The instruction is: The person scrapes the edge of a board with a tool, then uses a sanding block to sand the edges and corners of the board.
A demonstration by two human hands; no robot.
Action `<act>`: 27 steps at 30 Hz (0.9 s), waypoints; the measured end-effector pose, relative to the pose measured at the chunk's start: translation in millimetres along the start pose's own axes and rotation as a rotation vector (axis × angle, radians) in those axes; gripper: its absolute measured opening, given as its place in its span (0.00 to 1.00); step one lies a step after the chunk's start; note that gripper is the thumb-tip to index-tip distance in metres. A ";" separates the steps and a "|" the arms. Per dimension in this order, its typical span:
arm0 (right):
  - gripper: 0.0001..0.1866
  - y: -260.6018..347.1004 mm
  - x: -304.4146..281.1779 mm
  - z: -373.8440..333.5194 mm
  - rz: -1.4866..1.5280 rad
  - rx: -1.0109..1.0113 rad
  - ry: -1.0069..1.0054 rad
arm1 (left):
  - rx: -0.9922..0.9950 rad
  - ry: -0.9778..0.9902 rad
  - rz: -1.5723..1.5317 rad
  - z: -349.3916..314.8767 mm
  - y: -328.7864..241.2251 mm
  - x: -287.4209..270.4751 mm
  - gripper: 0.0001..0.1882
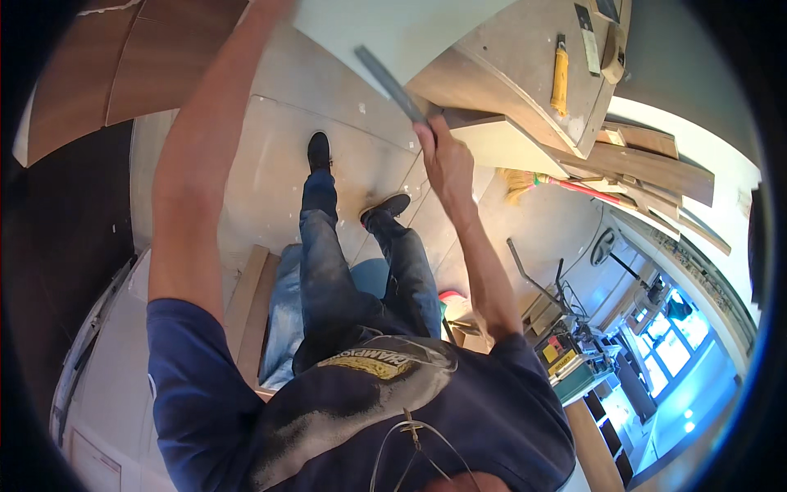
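Observation:
My right hand [448, 160] is closed around one end of what looks like a flat grey file [389, 84], held out ahead of me and slightly blurred. The file's far end overlaps the pale surface of a white panel [426, 25] in view; whether it touches the panel is unclear. My left arm stretches up to the top edge of the picture, beside that panel's left corner. Only the blurred wrist end of my left hand [272, 8] shows there, and its fingers are cut off.
A workbench [525, 78] at the upper right bears a yellow-handled tool [560, 78], a flat blade-like tool [588, 41] and a wooden-bodied tool [613, 56]. Board offcuts [656, 168] and a broom [520, 184] lie beyond. Brown panels [164, 61] stand left; a blue-covered object [283, 303] is behind my legs.

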State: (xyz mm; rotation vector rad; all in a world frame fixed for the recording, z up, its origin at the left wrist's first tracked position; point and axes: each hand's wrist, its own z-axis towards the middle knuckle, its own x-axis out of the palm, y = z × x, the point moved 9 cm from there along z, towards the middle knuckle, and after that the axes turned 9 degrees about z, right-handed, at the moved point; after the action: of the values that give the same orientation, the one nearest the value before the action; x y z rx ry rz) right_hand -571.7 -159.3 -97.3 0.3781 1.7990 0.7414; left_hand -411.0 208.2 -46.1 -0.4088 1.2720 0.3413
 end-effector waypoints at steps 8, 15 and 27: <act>0.19 9.2 0.6 -6.1 0.029 -0.019 0.011 | -0.003 -0.051 0.003 6.3 12.3 2.6 0.31; 0.19 24.4 1.5 15.7 0.001 -0.025 0.000 | 0.034 -0.067 -0.006 1.9 15.2 -0.3 0.31; 0.21 27.1 8.5 7.4 0.005 -0.059 -0.001 | -0.006 -0.013 0.039 12.2 32.6 9.8 0.34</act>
State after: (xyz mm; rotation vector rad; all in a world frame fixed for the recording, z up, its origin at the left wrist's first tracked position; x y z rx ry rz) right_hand -570.4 -131.7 -87.4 0.3441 1.7717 0.7961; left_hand -413.3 242.8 -56.0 -0.3874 1.2678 0.3801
